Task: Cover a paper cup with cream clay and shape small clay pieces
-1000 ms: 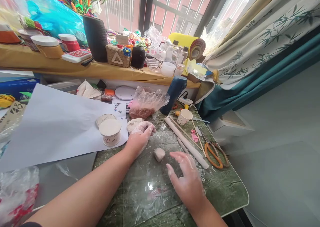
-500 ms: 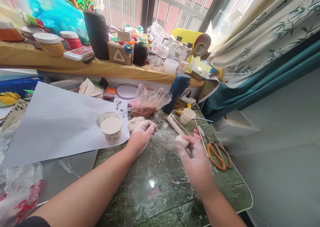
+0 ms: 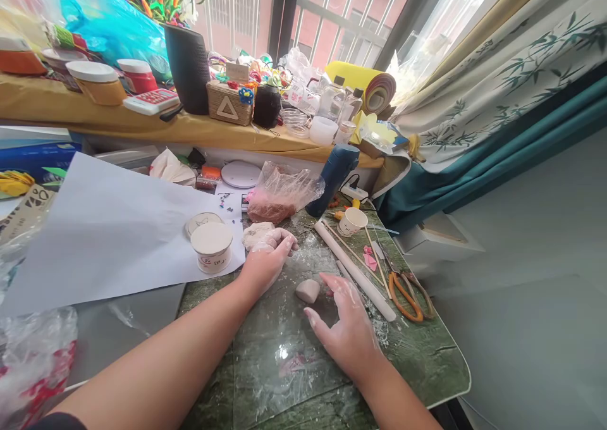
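Observation:
A small piece of whitish clay (image 3: pixel 308 290) sits on the powder-dusted green table, just left of my right hand (image 3: pixel 342 316). That hand is open, thumb and fingers spread around the clay's right side without gripping it. My left hand (image 3: pixel 274 251), whitened with powder, is closed with curled fingers; what lies inside them, if anything, is hidden. Behind its wrist is a larger clay lump (image 3: pixel 255 234). A pale rolling pin (image 3: pixel 355 270) lies slanting beyond my right hand, with a thin flat tool partly hidden beside it.
Left, a paper cup topped with clay (image 3: pixel 212 240) stands on a white sheet (image 3: pixel 118 227) beside a round clay disc (image 3: pixel 201 223). Scissors (image 3: pixel 406 297), thin sticks and another paper cup (image 3: pixel 353 222) are at right. A bag of brownish material (image 3: pixel 279 196) and blue bottle (image 3: pixel 334 180) stand behind.
My right hand has let go of the small clay piece, which now rests on the table to its left. That hand moved slightly left and opened. My left hand has stayed put.

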